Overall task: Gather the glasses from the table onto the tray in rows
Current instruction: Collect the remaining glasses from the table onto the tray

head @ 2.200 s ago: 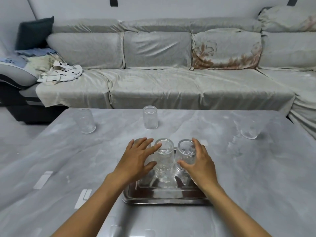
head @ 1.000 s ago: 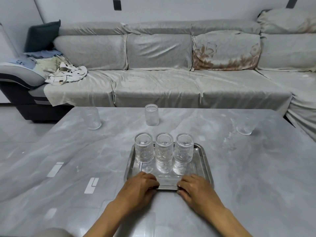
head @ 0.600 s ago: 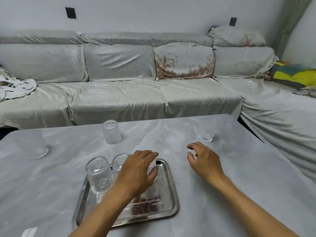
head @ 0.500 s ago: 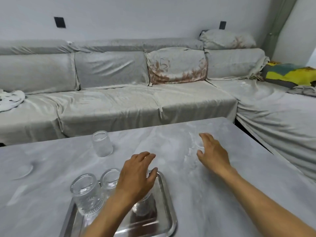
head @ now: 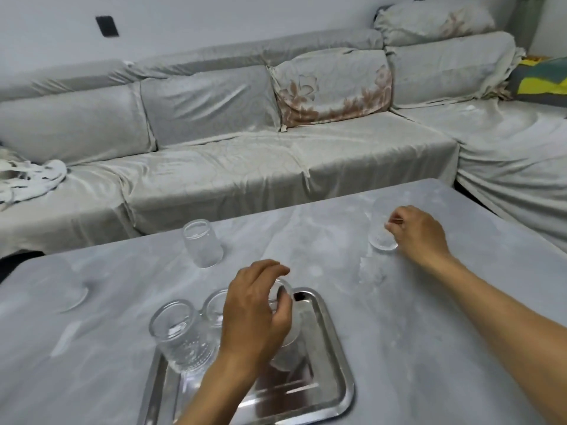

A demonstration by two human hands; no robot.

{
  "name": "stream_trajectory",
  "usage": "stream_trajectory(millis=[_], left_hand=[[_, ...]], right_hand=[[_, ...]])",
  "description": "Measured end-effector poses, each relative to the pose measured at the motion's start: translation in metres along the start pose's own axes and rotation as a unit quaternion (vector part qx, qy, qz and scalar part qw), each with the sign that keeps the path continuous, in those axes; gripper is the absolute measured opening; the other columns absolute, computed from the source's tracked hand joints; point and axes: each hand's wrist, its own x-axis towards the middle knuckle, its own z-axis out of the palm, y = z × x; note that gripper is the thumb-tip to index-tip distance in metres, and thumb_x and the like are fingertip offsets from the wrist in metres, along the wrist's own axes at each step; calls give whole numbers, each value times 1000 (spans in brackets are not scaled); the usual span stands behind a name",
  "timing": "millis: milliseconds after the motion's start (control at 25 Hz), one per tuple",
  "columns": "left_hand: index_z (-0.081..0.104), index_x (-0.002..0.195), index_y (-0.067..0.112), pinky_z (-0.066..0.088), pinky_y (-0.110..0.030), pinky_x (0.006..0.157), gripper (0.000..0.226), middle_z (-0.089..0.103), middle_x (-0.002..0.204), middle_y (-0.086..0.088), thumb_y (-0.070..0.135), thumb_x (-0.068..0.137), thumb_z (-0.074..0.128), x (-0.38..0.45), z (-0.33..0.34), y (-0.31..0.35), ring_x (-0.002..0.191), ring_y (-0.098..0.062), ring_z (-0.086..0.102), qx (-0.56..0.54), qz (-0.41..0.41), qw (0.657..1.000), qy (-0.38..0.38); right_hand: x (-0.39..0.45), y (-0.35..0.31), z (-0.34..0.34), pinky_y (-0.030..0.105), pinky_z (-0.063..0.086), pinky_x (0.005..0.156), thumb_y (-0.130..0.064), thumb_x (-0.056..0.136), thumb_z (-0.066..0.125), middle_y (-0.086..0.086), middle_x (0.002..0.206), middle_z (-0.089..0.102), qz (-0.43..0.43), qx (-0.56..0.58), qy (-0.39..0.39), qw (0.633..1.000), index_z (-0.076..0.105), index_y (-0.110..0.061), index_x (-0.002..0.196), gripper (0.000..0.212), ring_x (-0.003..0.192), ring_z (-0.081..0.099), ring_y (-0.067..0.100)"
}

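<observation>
A steel tray (head: 333, 372) lies on the grey marble table (head: 429, 348) near me, carrying three ribbed glasses in a row. The left tray glass (head: 181, 335) and middle tray glass (head: 216, 308) stand free. My left hand (head: 254, 311) is curled around the right tray glass (head: 290, 332), covering most of it. My right hand (head: 418, 231) reaches to the far right and grips a clear glass (head: 380, 228) standing on the table. Another glass (head: 202, 246) stands at the middle back, and a faint one (head: 66, 286) at the far left.
A long sofa (head: 245, 154) under a pale cover runs behind the table and turns along the right side. A crumpled white cloth (head: 27, 176) lies on its left seat. A yellow and dark cushion (head: 540, 78) sits at the far right.
The view has swung right. My right hand went from the tray's front edge out to the far-right glass and closed on it. My left hand moved up onto the right tray glass.
</observation>
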Motion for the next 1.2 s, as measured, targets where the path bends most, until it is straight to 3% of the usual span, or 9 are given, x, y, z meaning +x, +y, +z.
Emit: stream_trajectory(millis=[120, 280, 400, 440, 600, 720, 840, 1080, 1200], left_hand=[[62, 109, 27, 44, -17, 82, 25, 63, 110, 14, 19, 85, 68, 0, -18, 14, 103, -10, 59, -117, -90, 988, 41], [43, 133, 39, 47, -26, 78, 75, 59, 121, 11, 67, 68, 70, -8, -59, 22, 107, -6, 59, -389, -276, 879, -15], [57, 122, 24, 55, -34, 78, 64, 73, 110, 0, 57, 70, 75, -17, -94, 12, 100, -22, 70, -480, -296, 826, 29], [59, 118, 20, 57, -34, 76, 61, 75, 104, -2, 51, 69, 78, -21, -106, 6, 96, -24, 72, -486, -295, 821, 51], [48, 112, 37, 54, -25, 64, 73, 76, 86, 1, 49, 52, 88, -60, -153, -30, 76, -10, 73, -322, -293, 897, 70], [44, 107, 45, 54, -26, 59, 73, 71, 78, 9, 52, 46, 85, -96, -156, -50, 66, -9, 68, -105, -251, 962, 12], [46, 116, 45, 41, -13, 53, 74, 62, 65, 13, 51, 48, 76, -114, -137, -58, 56, -4, 57, 21, -204, 978, -32], [42, 118, 43, 31, -12, 47, 73, 59, 59, 6, 49, 51, 71, -117, -117, -80, 52, -4, 53, 42, -196, 978, -52], [39, 114, 42, 36, -18, 46, 71, 61, 60, 2, 47, 51, 72, -114, -115, -87, 53, -7, 54, 35, -199, 978, -50]], right_hand=[[-55, -55, -18, 33, 50, 64, -29, 88, 67, -3, 75, 69, -9, 244, 48, 969, 62, -21, 76, 15, 72, 68, 23], [-125, -153, -38, 37, 60, 72, -19, 89, 66, 2, 77, 68, 15, 554, -86, 828, 65, -17, 78, 11, 74, 72, 27], [-162, -204, -41, 36, 61, 72, -17, 89, 64, 15, 88, 67, 24, 648, -227, 727, 66, -11, 87, 7, 80, 73, 31], [-170, -212, -39, 36, 61, 69, -17, 89, 64, 11, 94, 68, 23, 635, -238, 735, 65, -12, 90, 5, 79, 73, 28], [-182, -222, -35, 31, 55, 67, -27, 85, 64, -14, 113, 61, -65, 317, -89, 942, 55, -31, 114, 30, 72, 65, 0], [-197, -227, -26, 32, 55, 68, -18, 84, 61, -14, 112, 60, -112, 306, -72, 943, 51, -31, 117, 37, 78, 61, 1], [-213, -234, -17, 28, 52, 62, -12, 83, 59, -12, 108, 61, -121, 330, -46, 935, 50, -30, 115, 38, 74, 61, 7], [-228, -233, -11, 13, 44, 57, -6, 81, 61, -15, 101, 64, -131, 300, -79, 942, 55, -27, 109, 35, 65, 59, 7], [-230, -230, -6, 21, 47, 59, -3, 80, 61, -12, 100, 67, -124, 301, -84, 942, 57, -24, 106, 34, 60, 59, 9]])
